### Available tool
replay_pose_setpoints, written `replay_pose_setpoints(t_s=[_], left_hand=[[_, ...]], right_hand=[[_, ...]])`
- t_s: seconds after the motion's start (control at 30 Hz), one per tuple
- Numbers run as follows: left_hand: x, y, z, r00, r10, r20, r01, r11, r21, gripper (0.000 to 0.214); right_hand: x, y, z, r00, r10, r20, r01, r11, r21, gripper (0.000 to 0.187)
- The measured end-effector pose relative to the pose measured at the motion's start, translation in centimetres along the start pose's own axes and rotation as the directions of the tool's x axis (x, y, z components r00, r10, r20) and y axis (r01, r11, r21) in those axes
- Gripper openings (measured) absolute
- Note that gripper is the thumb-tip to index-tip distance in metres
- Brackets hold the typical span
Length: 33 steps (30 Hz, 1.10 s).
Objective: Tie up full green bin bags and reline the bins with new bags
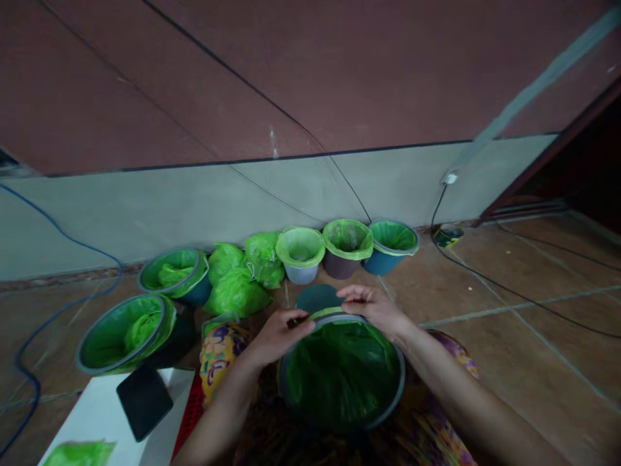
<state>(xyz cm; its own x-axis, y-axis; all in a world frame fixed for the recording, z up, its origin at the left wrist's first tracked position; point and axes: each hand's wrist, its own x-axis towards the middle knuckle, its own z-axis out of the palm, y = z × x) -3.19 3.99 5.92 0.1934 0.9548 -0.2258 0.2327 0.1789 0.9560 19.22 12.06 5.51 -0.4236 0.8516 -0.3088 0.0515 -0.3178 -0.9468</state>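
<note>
A dark bucket (400, 383) with a grey rim sits at my lap, its mouth tilted toward me. A green plastic bag (342, 372) lines its inside, and the bag's edge is folded over the far side of the rim. My left hand (280, 333) is closed on the bag edge at the far left of the rim, thumb on top. On the far right of the rim, my right hand (372, 309) pinches the bag edge, fingers bent over it. The bag's outer side is mostly hidden behind the rim and hands.
Along the wall stand lined buckets: white (301, 274), brown (341, 266) and blue (384, 261). Filled green bags (237, 291) lie beside them. Two larger lined buckets (116, 369) stand left. A phone (144, 401) rests on a white box (92, 414). A black cable (504, 289) crosses the floor.
</note>
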Motion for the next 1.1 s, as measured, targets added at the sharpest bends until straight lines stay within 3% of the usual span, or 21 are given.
replay_pose_setpoints(t_s=[0.1, 0.2, 0.37, 0.5, 0.63, 0.93, 1.1], left_hand=[[0.8, -0.9, 1.2, 0.996, -0.076, -0.05, 0.065, 0.979, -0.192, 0.032], [1.3, -1.7, 2.5, 0.986, -0.151, -0.07, 0.116, 0.923, -0.366, 0.029], [2.0, -1.9, 3.6, 0.98, -0.155, -0.123, 0.095, 0.916, -0.389, 0.025], [1.6, -2.3, 2.8, 0.99, -0.11, -0.085, 0.065, 0.907, -0.416, 0.029], [0.3, -4.0, 1.6, 0.996, -0.091, -0.024, 0.069, 0.877, -0.475, 0.034], [0.5, -8.6, 1.5, 0.944, -0.173, -0.28, -0.04, 0.784, -0.62, 0.038], [-0.1, -11.3, 1.5, 0.871, -0.275, -0.407, -0.084, 0.733, -0.675, 0.049]], right_hand=[[-0.3, 0.1, -0.1, 1.0, 0.008, 0.009, -0.007, 0.998, -0.06, 0.038], [-0.4, -0.1, 0.2, 0.994, 0.042, 0.101, -0.025, 0.986, -0.168, 0.037], [0.2, -0.4, 1.6, 0.978, 0.026, 0.209, 0.024, 0.972, -0.236, 0.034], [0.8, -0.2, 1.5, 0.987, 0.006, 0.158, 0.027, 0.978, -0.208, 0.034], [1.0, -0.3, -0.3, 0.996, 0.044, 0.075, -0.033, 0.989, -0.143, 0.041], [2.0, -0.3, -2.2, 0.978, 0.171, -0.116, -0.154, 0.978, 0.138, 0.042], [3.0, 0.5, -3.9, 0.961, 0.162, -0.224, -0.11, 0.968, 0.225, 0.033]])
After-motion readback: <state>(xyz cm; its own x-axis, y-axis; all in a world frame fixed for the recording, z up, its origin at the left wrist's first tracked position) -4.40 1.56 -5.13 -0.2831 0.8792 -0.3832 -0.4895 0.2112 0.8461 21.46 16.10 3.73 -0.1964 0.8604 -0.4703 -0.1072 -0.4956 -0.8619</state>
